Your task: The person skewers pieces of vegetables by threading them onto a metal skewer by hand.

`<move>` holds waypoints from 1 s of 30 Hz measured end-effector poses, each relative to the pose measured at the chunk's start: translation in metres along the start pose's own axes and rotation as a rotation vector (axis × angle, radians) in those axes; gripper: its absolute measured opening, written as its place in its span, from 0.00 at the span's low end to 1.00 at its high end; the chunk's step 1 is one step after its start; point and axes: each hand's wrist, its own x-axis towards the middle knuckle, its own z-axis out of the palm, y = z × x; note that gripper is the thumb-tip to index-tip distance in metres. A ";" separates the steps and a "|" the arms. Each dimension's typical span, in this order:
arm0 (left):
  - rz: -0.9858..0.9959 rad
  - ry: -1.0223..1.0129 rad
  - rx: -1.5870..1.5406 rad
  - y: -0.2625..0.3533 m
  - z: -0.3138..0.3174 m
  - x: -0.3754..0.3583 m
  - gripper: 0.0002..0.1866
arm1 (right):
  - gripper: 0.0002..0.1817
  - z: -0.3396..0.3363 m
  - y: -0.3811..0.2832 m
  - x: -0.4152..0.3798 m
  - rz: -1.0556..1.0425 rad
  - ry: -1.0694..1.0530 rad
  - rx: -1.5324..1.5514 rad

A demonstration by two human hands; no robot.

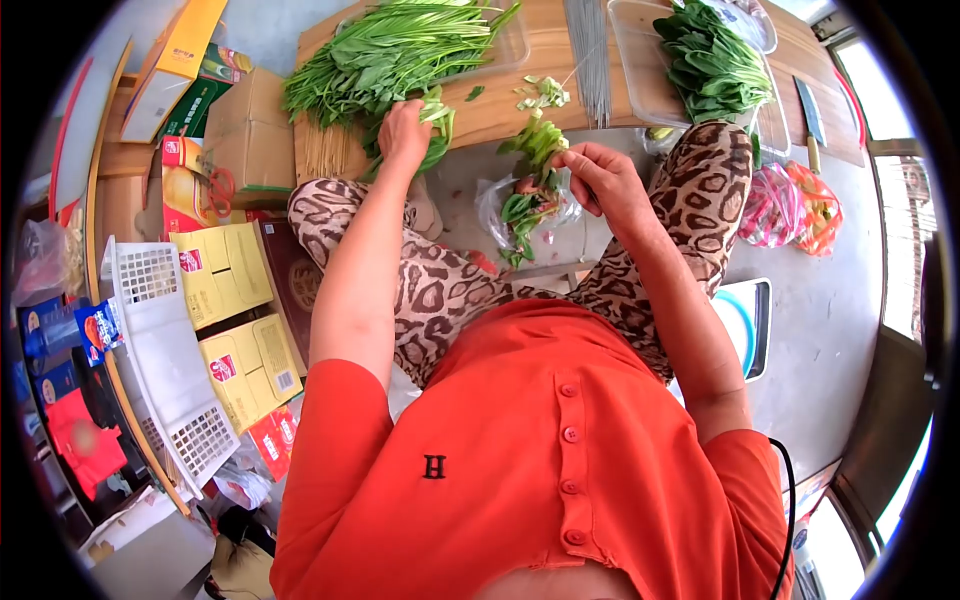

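Observation:
My left hand [405, 138] is closed round the pale stalks of some leafy greens [437, 122] at the board's near edge, beside a large pile of long-stemmed greens [400, 45]. My right hand [608, 185] has thumb and finger pinched at a light-green piece of vegetable [543, 140]. Below that piece, a clear plastic bag [492, 205] between my knees contains leaf scraps [522, 215]. Small cut green pieces [543, 93] lie on the wooden board [530, 65]. Whether the piece at my right hand is one stalk or several cannot be made out.
Thin metal skewers [588, 50] and bamboo sticks [328, 155] lie on the board. Dark leafy greens [712, 65] fill a clear tray [640, 85] at right, near a knife [810, 115]. Cardboard boxes [245, 125] stand left; plastic bags [790, 205] sit on the floor at right.

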 end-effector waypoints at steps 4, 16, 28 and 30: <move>0.145 0.104 0.203 0.003 0.007 0.004 0.16 | 0.12 -0.004 0.002 0.002 -0.003 -0.008 -0.018; 0.105 0.243 -0.019 -0.017 -0.007 0.019 0.08 | 0.11 -0.001 0.001 0.003 -0.027 -0.015 0.007; -0.239 -0.003 -1.522 0.013 -0.091 -0.007 0.06 | 0.11 0.007 0.001 0.005 0.010 -0.026 -0.023; -0.257 -0.164 -1.652 0.024 -0.085 -0.019 0.05 | 0.12 0.009 0.002 0.007 0.011 -0.039 -0.036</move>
